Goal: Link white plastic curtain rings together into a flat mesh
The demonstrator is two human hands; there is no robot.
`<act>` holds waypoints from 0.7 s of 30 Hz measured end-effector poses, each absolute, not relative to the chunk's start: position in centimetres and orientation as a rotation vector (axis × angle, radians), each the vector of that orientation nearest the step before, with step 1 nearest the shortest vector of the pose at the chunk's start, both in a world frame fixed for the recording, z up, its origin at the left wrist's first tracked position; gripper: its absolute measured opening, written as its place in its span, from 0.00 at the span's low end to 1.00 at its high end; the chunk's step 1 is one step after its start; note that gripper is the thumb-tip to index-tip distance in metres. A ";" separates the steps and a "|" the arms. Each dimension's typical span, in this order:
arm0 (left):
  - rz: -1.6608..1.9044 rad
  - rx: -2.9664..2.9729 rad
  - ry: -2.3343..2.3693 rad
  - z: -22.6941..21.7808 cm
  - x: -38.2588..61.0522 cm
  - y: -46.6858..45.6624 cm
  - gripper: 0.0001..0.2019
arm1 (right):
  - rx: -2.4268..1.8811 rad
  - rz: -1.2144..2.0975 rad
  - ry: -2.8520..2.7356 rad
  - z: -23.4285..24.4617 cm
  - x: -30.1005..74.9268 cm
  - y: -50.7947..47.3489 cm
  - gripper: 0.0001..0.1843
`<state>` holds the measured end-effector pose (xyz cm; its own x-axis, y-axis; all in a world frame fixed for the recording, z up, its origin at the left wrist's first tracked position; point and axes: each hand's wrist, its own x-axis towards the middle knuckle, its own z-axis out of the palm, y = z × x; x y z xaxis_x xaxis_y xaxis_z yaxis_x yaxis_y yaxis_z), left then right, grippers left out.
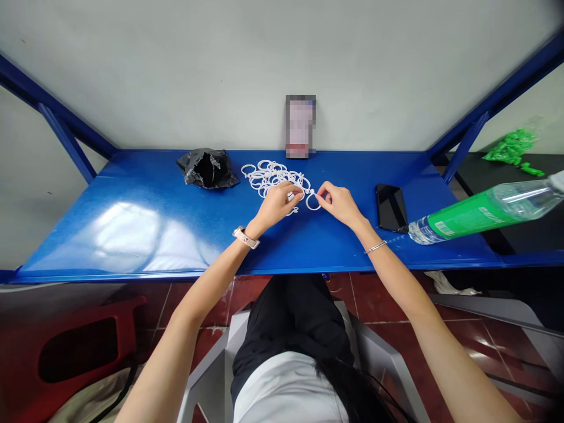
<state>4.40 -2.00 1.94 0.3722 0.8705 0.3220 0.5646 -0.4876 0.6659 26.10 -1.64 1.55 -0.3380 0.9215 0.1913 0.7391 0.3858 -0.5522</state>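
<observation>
A pile of white plastic rings, several with a small knob or eyelet, lies on the blue table. My right hand pinches one white ring at its right side, between thumb and forefinger, just right of the pile. Over the near edge of the pile, my left hand has its thumb and fingers curled together around part of a white ring; the hand hides some of the rings beneath it. The two hands are a short way apart.
A crumpled black plastic bag gapes left of the pile. A blurred-out upright phone-like object leans on the wall. At right are a dark phone and a green-labelled bottle. Blue frame bars border the table.
</observation>
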 end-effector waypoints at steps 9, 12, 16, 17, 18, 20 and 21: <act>0.780 1.735 1.012 1.8 4.8 -2.5 0.24 | -1.123 0.821 -1.917 0.9 24.2 -2.8 0.12; 0.765 1.567 0.872 2.3 4.5 -2.4 0.26 | -1.062 1.116 -1.774 1.2 24.2 -2.5 0.18; 0.687 1.407 0.680 2.8 4.2 -2.3 0.26 | -0.929 1.461 -1.650 1.7 24.6 -2.4 0.23; 0.679 1.389 0.661 2.8 4.2 -2.3 0.26 | -0.900 1.536 -1.641 1.8 24.6 -2.4 0.23; 0.674 1.376 0.654 2.8 4.2 -2.3 0.26 | -0.878 1.607 -1.637 2.0 24.7 -2.4 0.23; 0.670 1.350 0.650 2.7 4.2 -2.3 0.26 | -0.857 1.720 -1.630 2.2 24.7 -2.6 0.23; 0.666 1.332 0.642 2.6 4.2 -2.3 0.26 | -0.850 1.747 -1.624 2.2 24.7 -2.6 0.24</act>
